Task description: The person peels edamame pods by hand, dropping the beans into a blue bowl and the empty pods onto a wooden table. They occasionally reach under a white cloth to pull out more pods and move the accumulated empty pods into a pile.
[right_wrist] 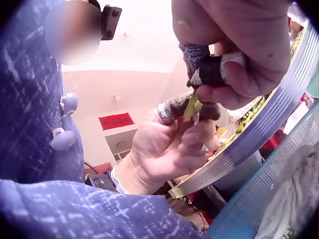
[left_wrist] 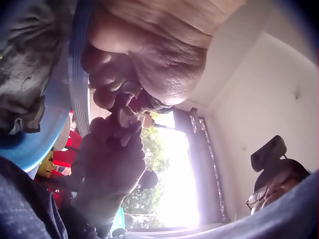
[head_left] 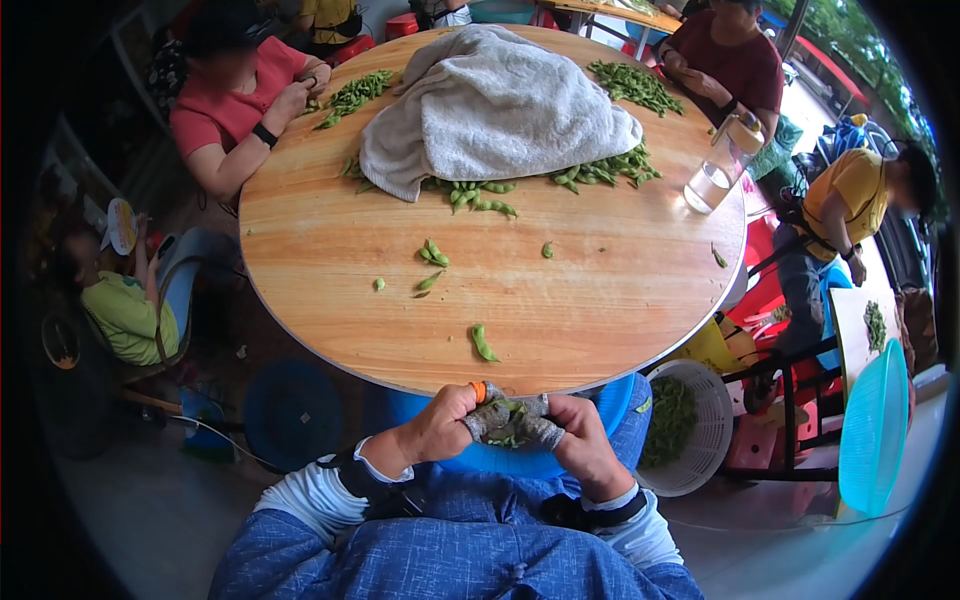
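Just off the near edge of the round wooden table point(head_left: 560, 320), my two hands meet. Between their fingertips is a green edamame pod point(right_wrist: 190, 109), split and pale on one side in the right wrist view. My left hand point(head_left: 435, 425) pinches it from one side, with grey knitted covers on thumb and finger and an orange band. My right hand point(head_left: 588, 445) pinches it from the other, its fingers in similar grey covers and black tape. Below the hands is a blue basin point(head_left: 480, 462). A single whole pod point(head_left: 484, 343) lies on the table in front of them.
A grey towel point(head_left: 500, 110) covers a heap of pods mid-table. Other pod piles point(head_left: 635, 87) lie before people seated opposite. A glass bottle point(head_left: 715, 175) stands at the right edge. A white basket point(head_left: 715, 430) of green pods is on the floor to the right.
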{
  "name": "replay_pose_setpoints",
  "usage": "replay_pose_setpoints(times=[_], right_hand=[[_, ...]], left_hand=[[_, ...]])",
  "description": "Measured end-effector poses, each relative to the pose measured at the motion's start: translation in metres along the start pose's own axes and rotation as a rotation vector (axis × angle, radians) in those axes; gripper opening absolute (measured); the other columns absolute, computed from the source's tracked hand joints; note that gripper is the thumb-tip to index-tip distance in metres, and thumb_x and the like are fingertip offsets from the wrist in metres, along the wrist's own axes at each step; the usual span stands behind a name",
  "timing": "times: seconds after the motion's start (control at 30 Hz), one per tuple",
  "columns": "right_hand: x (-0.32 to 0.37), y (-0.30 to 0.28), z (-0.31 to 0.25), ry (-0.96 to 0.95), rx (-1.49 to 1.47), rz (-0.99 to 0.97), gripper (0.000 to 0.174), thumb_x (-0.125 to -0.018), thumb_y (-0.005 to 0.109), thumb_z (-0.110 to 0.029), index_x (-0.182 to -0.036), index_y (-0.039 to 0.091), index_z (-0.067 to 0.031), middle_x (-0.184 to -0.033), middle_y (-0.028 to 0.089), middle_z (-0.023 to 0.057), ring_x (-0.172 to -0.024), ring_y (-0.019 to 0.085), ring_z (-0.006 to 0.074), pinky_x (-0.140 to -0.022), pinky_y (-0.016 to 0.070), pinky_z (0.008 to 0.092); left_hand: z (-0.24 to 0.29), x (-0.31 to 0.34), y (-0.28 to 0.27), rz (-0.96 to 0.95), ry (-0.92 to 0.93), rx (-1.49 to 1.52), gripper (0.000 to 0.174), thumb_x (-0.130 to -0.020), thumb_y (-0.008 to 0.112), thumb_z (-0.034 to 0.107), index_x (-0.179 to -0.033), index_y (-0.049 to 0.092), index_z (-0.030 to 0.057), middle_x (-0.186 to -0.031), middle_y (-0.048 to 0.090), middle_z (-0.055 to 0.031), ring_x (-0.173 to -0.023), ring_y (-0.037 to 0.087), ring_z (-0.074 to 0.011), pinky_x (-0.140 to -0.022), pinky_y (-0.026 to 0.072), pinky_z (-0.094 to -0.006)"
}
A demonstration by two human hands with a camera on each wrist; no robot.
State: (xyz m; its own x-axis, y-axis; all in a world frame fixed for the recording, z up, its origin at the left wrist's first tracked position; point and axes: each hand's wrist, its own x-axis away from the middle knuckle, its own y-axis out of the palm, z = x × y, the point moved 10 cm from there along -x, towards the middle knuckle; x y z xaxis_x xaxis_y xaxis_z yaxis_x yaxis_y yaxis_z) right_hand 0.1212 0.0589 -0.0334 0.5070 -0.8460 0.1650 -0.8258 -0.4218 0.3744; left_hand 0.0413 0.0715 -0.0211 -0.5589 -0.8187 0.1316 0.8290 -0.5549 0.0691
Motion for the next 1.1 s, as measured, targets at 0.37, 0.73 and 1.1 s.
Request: replay_pose_setpoints(times=[0.37,0.73,1.1], right_hand=[[0.004,-0.010,0.000,0.012,-0.070,0.060,0.018,-0.082,0.054,-0.009,-0.095,0.058,0.0030,-0.087,0.061,0.0024,-0.080,0.054,0.0087,-0.073,0.0429,0.0231],[0.089,-0.160,-0.025,-0.395,-0.340,0.700,0.016,-0.082,0.054,-0.014,-0.090,0.057,-0.0002,-0.075,0.059,0.0045,-0.063,0.055,0.0111,-0.051,0.0412,0.0193],[0.068,-0.109,-0.021,-0.175,0.057,0.652,0.020,-0.080,0.056,-0.014,-0.096,0.057,-0.0007,-0.076,0.059,0.0024,-0.061,0.048,0.0043,-0.051,0.0357,0.0168]], left_hand=[[-0.013,0.003,-0.001,-0.009,-0.154,0.078,0.016,-0.084,0.046,0.015,-0.076,0.054,0.0029,-0.065,0.052,-0.0013,-0.058,0.046,-0.0071,-0.052,0.0349,-0.0196],[0.048,0.003,-0.038,0.270,0.281,-0.874,0.024,-0.072,0.062,0.005,-0.096,0.059,0.0046,-0.081,0.059,-0.0115,-0.071,0.058,-0.0230,-0.064,0.0460,-0.0299],[0.033,-0.040,-0.046,0.212,0.362,-1.196,0.014,-0.070,0.064,0.012,-0.079,0.059,0.0022,-0.074,0.055,-0.0110,-0.069,0.056,-0.0253,-0.061,0.0438,-0.0333]])
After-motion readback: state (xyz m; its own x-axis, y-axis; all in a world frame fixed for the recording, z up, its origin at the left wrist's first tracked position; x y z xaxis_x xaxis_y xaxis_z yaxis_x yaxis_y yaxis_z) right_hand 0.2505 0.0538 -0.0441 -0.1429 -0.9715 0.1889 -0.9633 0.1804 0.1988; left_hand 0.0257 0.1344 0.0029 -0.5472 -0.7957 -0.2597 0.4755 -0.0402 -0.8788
